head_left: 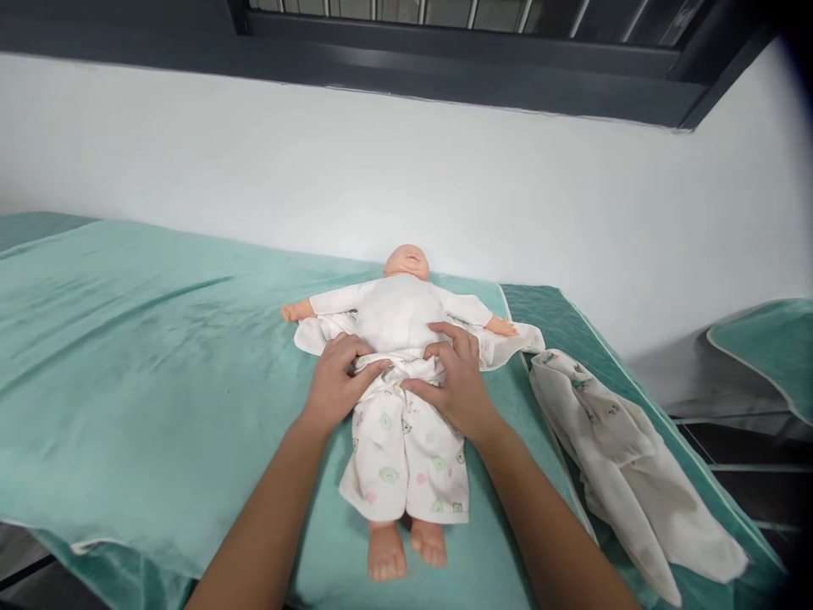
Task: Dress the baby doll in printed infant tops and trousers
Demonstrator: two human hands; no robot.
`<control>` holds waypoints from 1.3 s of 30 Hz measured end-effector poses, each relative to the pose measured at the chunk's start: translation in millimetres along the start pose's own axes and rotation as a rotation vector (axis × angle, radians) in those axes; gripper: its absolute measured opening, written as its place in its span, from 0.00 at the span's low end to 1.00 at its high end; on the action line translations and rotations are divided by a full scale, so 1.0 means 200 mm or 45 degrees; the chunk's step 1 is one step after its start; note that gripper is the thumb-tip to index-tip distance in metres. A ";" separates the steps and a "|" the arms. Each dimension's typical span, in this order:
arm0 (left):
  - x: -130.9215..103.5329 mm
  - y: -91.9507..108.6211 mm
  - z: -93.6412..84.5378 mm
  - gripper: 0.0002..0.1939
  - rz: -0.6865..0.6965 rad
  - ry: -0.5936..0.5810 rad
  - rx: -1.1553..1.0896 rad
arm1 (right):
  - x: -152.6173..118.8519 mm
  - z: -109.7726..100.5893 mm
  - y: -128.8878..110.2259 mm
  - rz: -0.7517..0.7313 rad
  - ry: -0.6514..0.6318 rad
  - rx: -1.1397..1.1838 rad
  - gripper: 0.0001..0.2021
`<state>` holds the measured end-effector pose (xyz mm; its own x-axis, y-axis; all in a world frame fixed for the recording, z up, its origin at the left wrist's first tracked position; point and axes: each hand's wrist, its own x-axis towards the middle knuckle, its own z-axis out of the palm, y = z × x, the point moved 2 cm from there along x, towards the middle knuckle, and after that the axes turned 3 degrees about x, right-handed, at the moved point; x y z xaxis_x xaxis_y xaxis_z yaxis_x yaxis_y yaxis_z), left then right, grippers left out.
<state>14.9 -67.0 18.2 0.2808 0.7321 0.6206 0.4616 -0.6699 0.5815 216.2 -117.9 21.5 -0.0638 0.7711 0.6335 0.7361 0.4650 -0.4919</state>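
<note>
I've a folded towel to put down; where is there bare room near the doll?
The widest bare patch is the green sheet, left of the doll, bordered by the white wall and left forearm. A narrow strip separates the right forearm from the white garment. The waist is crowded: left hand and right hand touch the patterned pants.

Baby doll (pixel 402 312), supine on the green sheet (pixel 190 381), head toward the white wall (pixel 394 178). Left hand (pixel 454 377) and right hand (pixel 340 377) grip the waistband of the doll's patterned trousers (pixel 406 457). Beside the doll, on its left-arm side, lies a crumpled white printed garment (pixel 628 466).
</note>
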 end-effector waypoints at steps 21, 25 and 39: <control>-0.07 0.04 0.01 0.19 0.335 0.207 0.574 | -0.03 -0.03 -0.02 -0.340 0.131 -0.242 0.14; -0.07 0.03 -0.01 0.19 0.124 0.021 0.401 | -0.05 -0.06 0.03 -0.252 -0.003 -0.272 0.12; -0.22 0.02 -0.10 0.16 0.020 -0.420 0.247 | -0.17 -0.15 0.19 0.174 -0.415 0.000 0.26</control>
<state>-13.3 -105.3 3.8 0.5307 0.7432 0.4075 0.5967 -0.6691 0.4430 267.2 -139.1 -1.4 -0.1766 0.9244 0.3380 0.7526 0.3482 -0.5589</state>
